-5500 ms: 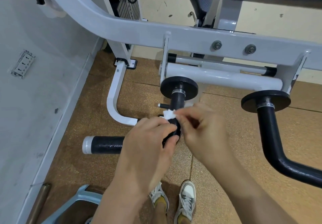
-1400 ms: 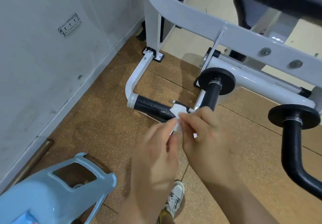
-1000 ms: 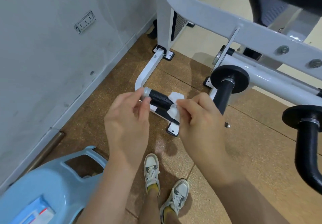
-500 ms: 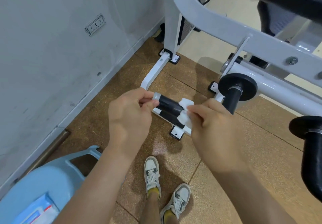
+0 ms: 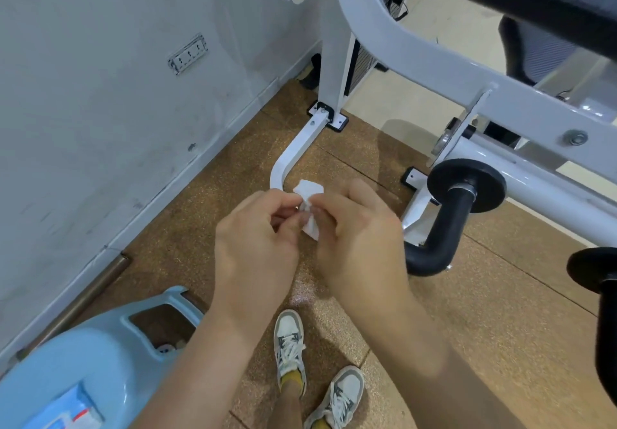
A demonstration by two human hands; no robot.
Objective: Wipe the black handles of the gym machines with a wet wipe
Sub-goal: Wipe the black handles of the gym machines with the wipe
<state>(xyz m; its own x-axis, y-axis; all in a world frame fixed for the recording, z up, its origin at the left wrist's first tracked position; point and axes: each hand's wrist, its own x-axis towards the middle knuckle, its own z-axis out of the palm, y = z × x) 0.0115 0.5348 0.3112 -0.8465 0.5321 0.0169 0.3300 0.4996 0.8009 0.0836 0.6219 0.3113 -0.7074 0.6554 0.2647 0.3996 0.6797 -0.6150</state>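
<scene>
A small white wet wipe [image 5: 309, 200] is pinched between the fingertips of my left hand [image 5: 258, 234] and my right hand [image 5: 359, 231], which meet in the middle of the view. The straight end of the near black handle is hidden behind my hands. Only its curved part [image 5: 440, 234] shows to the right, running up to a black round disc [image 5: 465, 184]. Part of a second black handle [image 5: 606, 321] shows at the right edge. The wipe is crumpled and stands a little above my fingers.
The white machine frame [image 5: 417, 51] arches overhead, with a white floor leg [image 5: 293, 158] just beyond my hands. A light blue plastic stool [image 5: 76, 368] carrying a wipes packet [image 5: 71, 412] stands at the lower left beside the grey wall [image 5: 100, 94]. My shoes [image 5: 288, 345] are on the cork floor.
My hands have come together over the handle end, which showed between them half a second ago. Both now pinch the wipe, which has bunched up. The view has shifted slightly right.
</scene>
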